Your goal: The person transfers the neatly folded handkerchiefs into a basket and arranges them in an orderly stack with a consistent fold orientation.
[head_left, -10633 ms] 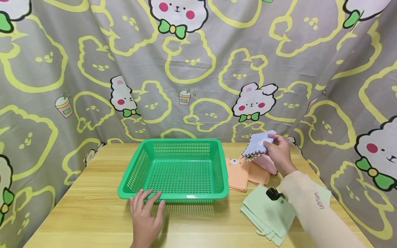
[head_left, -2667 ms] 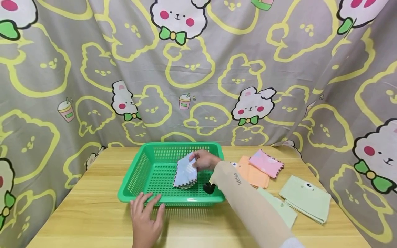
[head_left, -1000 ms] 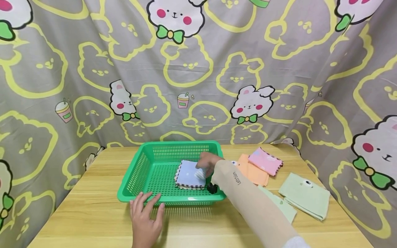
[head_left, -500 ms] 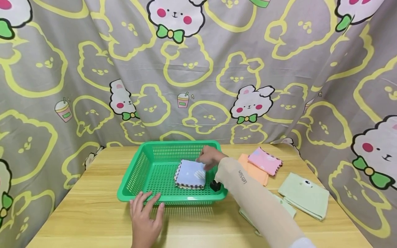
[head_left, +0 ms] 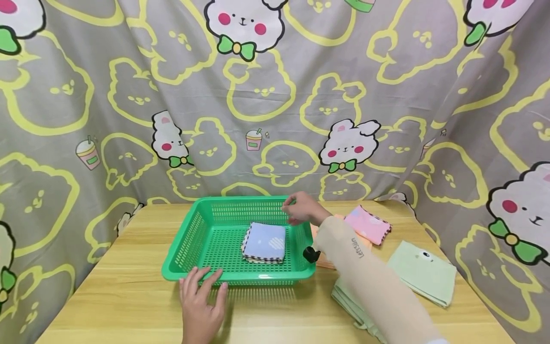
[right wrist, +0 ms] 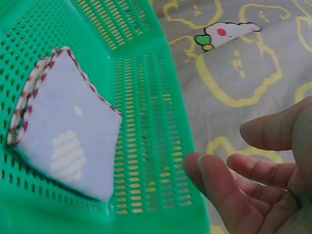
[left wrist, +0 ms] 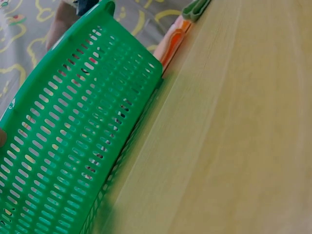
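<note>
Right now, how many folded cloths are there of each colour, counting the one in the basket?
Blue cloth, lying in the green basket: 1
Pink cloth: 1
Orange cloth, mostly hidden behind the arm: 1
Green cloths: 2
Total: 5 cloths

The camera on my head looked forward and down from a moderate distance over the whole table (head_left: 129, 306), facing the curtain (head_left: 275, 119) behind it. The camera on my left wrist lay low and very close, looking along the basket (left wrist: 73, 146) outer wall; the one on my right wrist looked down from close above into it. All three views shared the basket.
</note>
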`<state>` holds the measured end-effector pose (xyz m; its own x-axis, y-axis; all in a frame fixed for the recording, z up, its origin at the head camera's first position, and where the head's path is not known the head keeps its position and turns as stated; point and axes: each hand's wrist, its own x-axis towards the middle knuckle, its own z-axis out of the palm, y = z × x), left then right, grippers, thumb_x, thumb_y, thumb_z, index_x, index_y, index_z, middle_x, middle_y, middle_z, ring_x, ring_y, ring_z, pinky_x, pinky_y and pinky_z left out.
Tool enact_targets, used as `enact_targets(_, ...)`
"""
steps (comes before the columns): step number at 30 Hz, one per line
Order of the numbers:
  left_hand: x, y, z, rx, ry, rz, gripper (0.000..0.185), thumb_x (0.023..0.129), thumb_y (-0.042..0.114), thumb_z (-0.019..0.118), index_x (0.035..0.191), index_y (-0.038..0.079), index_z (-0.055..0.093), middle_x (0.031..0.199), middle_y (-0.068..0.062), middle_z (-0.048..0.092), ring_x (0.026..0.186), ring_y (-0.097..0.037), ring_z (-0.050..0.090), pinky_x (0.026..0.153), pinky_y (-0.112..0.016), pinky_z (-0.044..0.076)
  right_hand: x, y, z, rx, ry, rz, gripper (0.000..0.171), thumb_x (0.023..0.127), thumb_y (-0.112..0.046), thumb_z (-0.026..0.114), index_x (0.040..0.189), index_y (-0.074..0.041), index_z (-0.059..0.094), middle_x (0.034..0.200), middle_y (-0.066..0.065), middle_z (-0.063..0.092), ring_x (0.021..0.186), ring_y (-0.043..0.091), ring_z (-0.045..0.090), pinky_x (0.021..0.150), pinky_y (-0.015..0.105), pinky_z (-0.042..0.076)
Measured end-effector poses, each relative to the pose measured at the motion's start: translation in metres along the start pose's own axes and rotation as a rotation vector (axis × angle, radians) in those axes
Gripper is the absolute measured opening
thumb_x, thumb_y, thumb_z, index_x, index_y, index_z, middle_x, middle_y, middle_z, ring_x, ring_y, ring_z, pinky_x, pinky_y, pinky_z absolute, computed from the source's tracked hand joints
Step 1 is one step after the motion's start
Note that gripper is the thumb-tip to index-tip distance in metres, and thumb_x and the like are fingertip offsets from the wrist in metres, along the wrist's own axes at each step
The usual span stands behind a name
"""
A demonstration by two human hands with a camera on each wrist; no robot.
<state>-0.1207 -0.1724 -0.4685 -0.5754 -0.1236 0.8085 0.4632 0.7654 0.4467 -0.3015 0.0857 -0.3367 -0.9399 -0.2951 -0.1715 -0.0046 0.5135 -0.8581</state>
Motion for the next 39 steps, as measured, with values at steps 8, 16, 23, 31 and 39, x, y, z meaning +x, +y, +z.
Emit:
enact_targets(8, 0.000, 0.001, 0.000, -0.004, -0.002, 0.004, 0.029, 0.076, 0.010, 0.073, 0.105, 0.005, 0.071, 0.115, -0.019, 0.060, 0.120, -0.047, 0.042, 0.104, -0.074, 0.009, -0.013, 0.007, -0.030, 0.080, 0.069, -0.021, 0.026, 0.098, -0.017, 0.057, 0.117, 0.001, 0.057, 0.113, 0.025, 0.057, 0.088, 0.036, 0.067, 0.071, 0.038, 0.058)
enact_targets(16, 0.001, 0.001, -0.001, -0.006, 0.007, 0.014, 0.030, 0.075, 0.009, 0.073, 0.104, 0.005, 0.071, 0.114, -0.020, 0.061, 0.119, -0.048, 0.043, 0.103, -0.076, 0.010, -0.016, 0.024, -0.047, 0.122, 0.152, -0.013, 0.029, 0.098, -0.021, 0.056, 0.117, 0.002, 0.055, 0.115, 0.025, 0.055, 0.088, 0.033, 0.067, 0.074, 0.039, 0.058)
enact_targets(23, 0.000, 0.001, -0.001, -0.004, -0.004, -0.005, 0.030, 0.075, 0.008, 0.074, 0.105, 0.005, 0.071, 0.114, -0.021, 0.060, 0.120, -0.048, 0.042, 0.103, -0.075, 0.009, -0.019, 0.039, -0.059, 0.125, 0.168, -0.020, 0.031, 0.099, -0.021, 0.055, 0.117, 0.004, 0.053, 0.111, 0.024, 0.054, 0.085, 0.029, 0.068, 0.074, 0.038, 0.058)
enact_targets(31, 0.000, 0.000, -0.001, -0.008, -0.001, -0.001, 0.030, 0.075, 0.008, 0.074, 0.106, 0.006, 0.071, 0.116, -0.019, 0.060, 0.120, -0.047, 0.042, 0.103, -0.076, 0.009, -0.019, 0.056, -0.067, 0.121, 0.207, 0.024, 0.031, 0.098, -0.021, 0.056, 0.116, 0.004, 0.053, 0.111, 0.022, 0.056, 0.081, 0.027, 0.069, 0.070, 0.033, 0.058)
enact_targets(39, 0.000, 0.000, 0.000, -0.008, 0.003, 0.006, 0.030, 0.076, 0.009, 0.073, 0.105, 0.005, 0.071, 0.115, -0.019, 0.060, 0.120, -0.047, 0.042, 0.104, -0.075, 0.008, -0.020, 0.077, -0.075, 0.108, 0.230, 0.057, 0.030, 0.099, -0.020, 0.055, 0.116, 0.005, 0.053, 0.111, 0.023, 0.056, 0.082, 0.026, 0.068, 0.070, 0.036, 0.059)
